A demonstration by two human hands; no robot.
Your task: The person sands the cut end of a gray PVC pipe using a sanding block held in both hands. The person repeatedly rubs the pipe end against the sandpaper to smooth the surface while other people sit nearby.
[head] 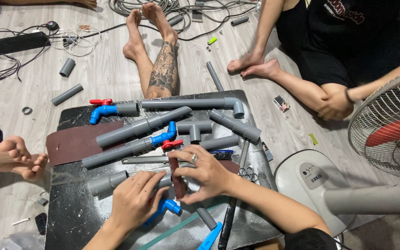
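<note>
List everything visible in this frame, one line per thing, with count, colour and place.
mat: one, black, on the floor under the parts
pipes: several, grey, across the mat
tee: one, grey, mat centre
valves: three, blue, two with red handles; mat top-left, centre, under left hand
sandpaper sheet: one, dark red, mat left
loose pipe bits: a few, grey, floor upper left
cables: tangle, grey, top
fan: one, white with red blades, right
other people's legs: bare, around the mat
left hand: on a grey pipe
right hand: wears a ring, holds a dark red strip
</note>
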